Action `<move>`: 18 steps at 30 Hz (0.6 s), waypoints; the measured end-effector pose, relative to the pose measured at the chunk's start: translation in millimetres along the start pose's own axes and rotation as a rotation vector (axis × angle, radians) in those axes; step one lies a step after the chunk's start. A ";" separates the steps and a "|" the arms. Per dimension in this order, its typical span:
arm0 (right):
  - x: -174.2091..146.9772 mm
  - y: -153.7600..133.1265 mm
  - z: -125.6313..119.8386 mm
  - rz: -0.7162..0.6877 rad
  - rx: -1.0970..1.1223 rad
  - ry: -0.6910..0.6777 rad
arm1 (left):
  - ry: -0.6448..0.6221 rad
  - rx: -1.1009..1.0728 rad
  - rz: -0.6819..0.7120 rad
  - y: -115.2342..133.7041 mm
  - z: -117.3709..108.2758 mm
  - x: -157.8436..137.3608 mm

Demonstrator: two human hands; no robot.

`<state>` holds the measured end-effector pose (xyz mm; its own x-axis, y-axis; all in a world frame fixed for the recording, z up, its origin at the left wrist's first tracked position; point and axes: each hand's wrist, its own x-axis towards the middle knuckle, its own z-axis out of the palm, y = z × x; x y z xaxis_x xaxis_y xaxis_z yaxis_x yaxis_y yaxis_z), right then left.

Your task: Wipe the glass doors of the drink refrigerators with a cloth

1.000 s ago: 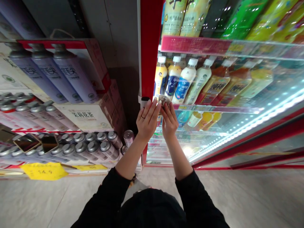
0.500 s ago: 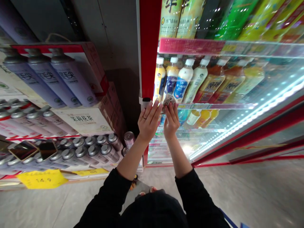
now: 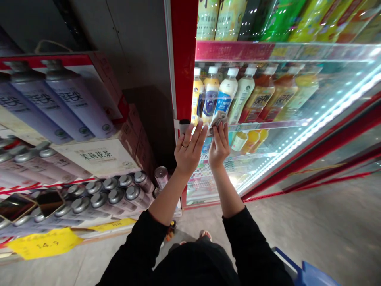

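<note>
My right hand (image 3: 219,147) presses a crumpled greyish cloth (image 3: 219,118) against the glass door (image 3: 297,137) of a lit drinks cooler, its fingers bent over the cloth's lower part. Close beside it, my left hand (image 3: 189,150), a ring on one finger, is held flat with fingers stretched out near the cooler's red frame (image 3: 183,55). No object shows in the left hand. Just above its fingertips sits a small black and grey fitting (image 3: 185,126) on the door's edge. Behind the cloth stands a white-capped bottle with a blue label (image 3: 224,98).
Left of the cooler, purple spray-shaped cans (image 3: 79,105) and cartons (image 3: 98,153) are stacked above rows of silver-topped cans (image 3: 116,198). A yellow price tag (image 3: 44,243) hangs below them. A blue plastic object (image 3: 317,274) lies at lower right on the grey floor (image 3: 333,226).
My right hand and the cloth have moved slightly right over the glass. My left hand stays near the frame, fingers still stretched. The view has shifted, and more of the blue object shows.
</note>
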<state>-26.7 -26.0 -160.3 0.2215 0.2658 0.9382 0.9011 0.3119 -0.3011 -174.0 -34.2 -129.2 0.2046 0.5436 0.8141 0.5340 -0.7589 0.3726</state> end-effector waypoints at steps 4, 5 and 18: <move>-19.0 25.5 -13.3 -0.083 0.024 -0.157 | -0.058 -0.057 0.012 -0.7 2.0 -0.6; -22.2 35.2 -18.2 -0.062 0.003 -0.165 | -0.077 -0.070 0.028 -0.1 1.9 -0.3; 9.1 54.4 -17.9 -0.013 -0.055 -0.161 | -0.103 0.055 0.124 10.5 0.1 4.3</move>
<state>31.0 -23.0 -165.1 0.1513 0.4061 0.9012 0.9234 0.2672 -0.2754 -167.4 -39.7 -121.8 0.3535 0.4827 0.8013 0.5430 -0.8034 0.2444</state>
